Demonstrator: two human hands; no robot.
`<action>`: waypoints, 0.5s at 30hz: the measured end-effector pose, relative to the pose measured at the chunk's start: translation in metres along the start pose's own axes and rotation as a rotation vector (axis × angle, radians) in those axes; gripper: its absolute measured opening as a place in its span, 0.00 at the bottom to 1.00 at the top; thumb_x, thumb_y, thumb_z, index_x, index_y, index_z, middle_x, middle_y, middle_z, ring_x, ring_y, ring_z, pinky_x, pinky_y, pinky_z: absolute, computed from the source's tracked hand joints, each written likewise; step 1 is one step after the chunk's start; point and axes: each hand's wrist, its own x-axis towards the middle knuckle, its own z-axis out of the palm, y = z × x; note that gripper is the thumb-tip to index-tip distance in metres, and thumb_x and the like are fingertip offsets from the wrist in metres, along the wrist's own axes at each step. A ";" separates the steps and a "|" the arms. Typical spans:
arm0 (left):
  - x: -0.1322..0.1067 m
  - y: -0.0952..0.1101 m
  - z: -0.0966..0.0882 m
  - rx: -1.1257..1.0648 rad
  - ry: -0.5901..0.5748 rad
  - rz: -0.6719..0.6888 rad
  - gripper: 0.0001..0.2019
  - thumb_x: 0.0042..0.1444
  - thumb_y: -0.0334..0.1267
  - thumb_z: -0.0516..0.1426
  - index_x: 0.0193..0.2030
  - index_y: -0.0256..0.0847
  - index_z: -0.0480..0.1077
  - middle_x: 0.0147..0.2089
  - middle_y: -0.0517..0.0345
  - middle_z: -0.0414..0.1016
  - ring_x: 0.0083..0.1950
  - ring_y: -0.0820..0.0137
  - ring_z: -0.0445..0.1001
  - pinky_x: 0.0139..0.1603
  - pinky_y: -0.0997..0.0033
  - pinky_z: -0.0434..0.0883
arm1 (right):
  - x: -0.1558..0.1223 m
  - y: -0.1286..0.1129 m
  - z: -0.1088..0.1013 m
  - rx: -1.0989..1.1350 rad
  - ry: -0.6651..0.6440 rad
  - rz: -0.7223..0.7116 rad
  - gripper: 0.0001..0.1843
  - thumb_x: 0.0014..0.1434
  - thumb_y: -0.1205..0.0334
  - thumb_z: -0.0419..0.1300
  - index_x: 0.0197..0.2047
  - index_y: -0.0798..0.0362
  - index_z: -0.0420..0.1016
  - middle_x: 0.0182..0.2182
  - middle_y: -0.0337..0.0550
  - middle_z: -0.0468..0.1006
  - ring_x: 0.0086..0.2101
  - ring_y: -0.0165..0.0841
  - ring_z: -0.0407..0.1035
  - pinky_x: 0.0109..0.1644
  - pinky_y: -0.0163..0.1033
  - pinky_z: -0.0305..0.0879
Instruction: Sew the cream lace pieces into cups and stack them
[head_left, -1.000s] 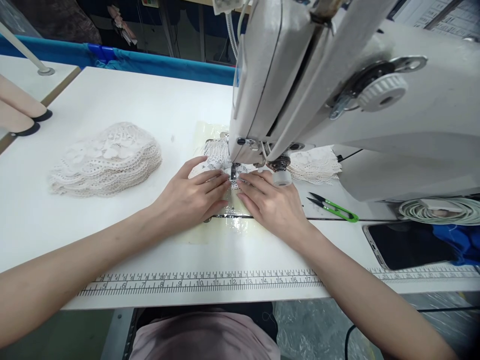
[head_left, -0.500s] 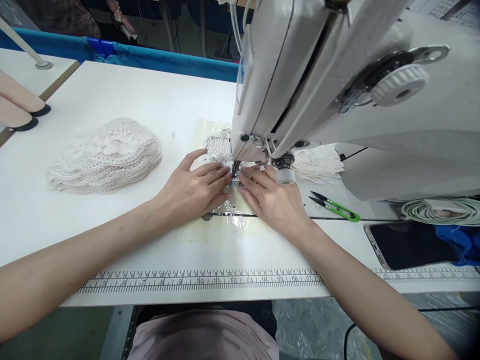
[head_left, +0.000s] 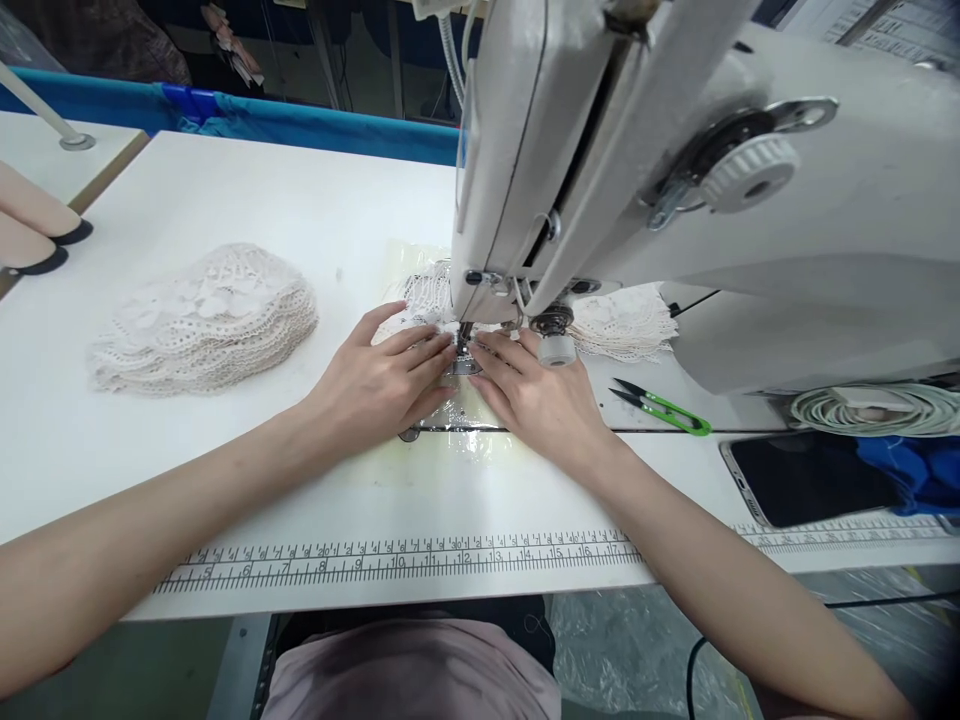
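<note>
Under the needle of a white sewing machine (head_left: 517,150) lies a piece of white lace (head_left: 426,290), partly hidden by the machine head and my fingers. My left hand (head_left: 382,385) rests flat on it to the left of the presser foot (head_left: 464,345), fingers stretched out. To the right of the foot, my right hand (head_left: 544,395) lies with its fingers extended, pressing the lace down close to the needle. More white lace (head_left: 626,322) shows behind the right hand, beneath the machine arm. Neither hand grips anything.
A stack of lace pieces (head_left: 214,325) sits at left. Green thread snips (head_left: 660,407), a phone (head_left: 810,480) and a coil of pale tape (head_left: 874,410) lie at right. A printed ruler (head_left: 405,562) runs along the front edge. Blue cloth (head_left: 322,135) borders the back.
The camera view has shifted slightly, moving the machine left in the picture. A thread lever now shows in the machine head's slot. Both hands stay beside the presser foot.
</note>
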 end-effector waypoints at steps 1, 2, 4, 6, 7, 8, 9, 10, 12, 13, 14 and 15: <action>0.000 0.000 0.000 0.005 0.000 0.002 0.14 0.68 0.41 0.52 0.54 0.38 0.73 0.53 0.52 0.79 0.56 0.62 0.77 0.66 0.49 0.63 | 0.000 0.000 0.000 0.005 -0.002 0.001 0.21 0.71 0.57 0.47 0.56 0.58 0.75 0.46 0.51 0.82 0.48 0.41 0.70 0.58 0.52 0.61; 0.000 0.000 0.000 0.009 0.001 0.005 0.15 0.68 0.41 0.52 0.54 0.37 0.72 0.54 0.51 0.79 0.56 0.62 0.77 0.66 0.48 0.63 | 0.000 0.000 0.000 0.011 -0.003 0.002 0.21 0.71 0.57 0.48 0.56 0.59 0.75 0.46 0.51 0.82 0.48 0.42 0.70 0.58 0.53 0.61; 0.001 0.000 0.000 0.008 0.005 0.001 0.16 0.68 0.41 0.52 0.55 0.36 0.72 0.54 0.50 0.78 0.56 0.61 0.77 0.65 0.48 0.63 | 0.001 0.000 0.000 0.024 0.000 0.002 0.21 0.71 0.58 0.48 0.55 0.58 0.76 0.46 0.51 0.82 0.49 0.42 0.69 0.58 0.53 0.60; 0.001 0.000 0.000 -0.007 0.006 -0.022 0.16 0.68 0.41 0.52 0.56 0.34 0.71 0.54 0.49 0.78 0.56 0.61 0.77 0.65 0.48 0.63 | 0.000 0.000 0.001 0.034 0.007 0.001 0.20 0.71 0.58 0.49 0.54 0.58 0.76 0.46 0.50 0.82 0.49 0.42 0.69 0.58 0.53 0.59; 0.001 0.000 0.000 -0.016 0.006 -0.033 0.16 0.68 0.40 0.52 0.57 0.34 0.71 0.54 0.49 0.78 0.56 0.61 0.77 0.66 0.48 0.63 | 0.000 0.000 0.001 0.035 0.013 0.000 0.19 0.71 0.58 0.49 0.54 0.57 0.77 0.46 0.50 0.82 0.49 0.41 0.69 0.59 0.53 0.59; 0.001 0.001 0.000 -0.023 0.006 -0.040 0.16 0.68 0.40 0.52 0.57 0.34 0.71 0.54 0.48 0.78 0.56 0.61 0.77 0.66 0.48 0.63 | 0.000 0.001 0.001 0.033 0.018 -0.001 0.19 0.71 0.58 0.49 0.53 0.57 0.78 0.46 0.50 0.82 0.49 0.41 0.69 0.60 0.53 0.58; 0.000 0.001 0.000 -0.028 0.006 -0.043 0.16 0.68 0.40 0.53 0.56 0.33 0.71 0.54 0.48 0.78 0.56 0.61 0.77 0.66 0.48 0.63 | 0.000 0.001 0.001 0.029 0.022 -0.002 0.19 0.71 0.58 0.49 0.52 0.56 0.78 0.46 0.49 0.82 0.50 0.41 0.69 0.60 0.53 0.57; 0.000 0.001 0.000 -0.031 0.007 -0.043 0.16 0.68 0.40 0.53 0.56 0.33 0.72 0.54 0.48 0.78 0.56 0.61 0.77 0.66 0.49 0.63 | 0.000 0.001 0.001 0.023 0.024 -0.003 0.19 0.71 0.58 0.49 0.51 0.56 0.79 0.46 0.49 0.82 0.50 0.41 0.69 0.61 0.53 0.56; 0.000 0.001 0.000 -0.032 0.007 -0.042 0.16 0.68 0.40 0.53 0.56 0.34 0.72 0.54 0.48 0.78 0.56 0.61 0.77 0.67 0.49 0.62 | 0.000 0.001 0.002 0.013 0.027 -0.003 0.19 0.71 0.58 0.49 0.50 0.56 0.79 0.45 0.49 0.82 0.50 0.41 0.69 0.62 0.53 0.55; 0.000 0.001 0.000 -0.033 0.007 -0.044 0.16 0.68 0.40 0.52 0.56 0.34 0.72 0.54 0.48 0.78 0.56 0.61 0.77 0.67 0.49 0.62 | 0.000 0.001 0.002 0.009 0.029 -0.002 0.19 0.71 0.58 0.49 0.49 0.55 0.79 0.45 0.49 0.82 0.50 0.40 0.69 0.62 0.53 0.54; 0.000 0.001 0.000 -0.034 0.006 -0.046 0.16 0.68 0.40 0.52 0.56 0.35 0.72 0.54 0.48 0.78 0.56 0.61 0.77 0.67 0.49 0.62 | 0.000 0.001 0.002 0.006 0.032 -0.001 0.19 0.71 0.58 0.49 0.49 0.55 0.80 0.45 0.49 0.82 0.50 0.40 0.69 0.63 0.53 0.54; 0.000 0.001 0.000 -0.036 0.004 -0.049 0.16 0.68 0.40 0.52 0.56 0.35 0.72 0.54 0.48 0.78 0.56 0.61 0.77 0.67 0.49 0.62 | 0.000 0.001 0.003 0.003 0.036 0.000 0.19 0.71 0.58 0.49 0.49 0.55 0.80 0.45 0.48 0.82 0.50 0.40 0.69 0.63 0.53 0.54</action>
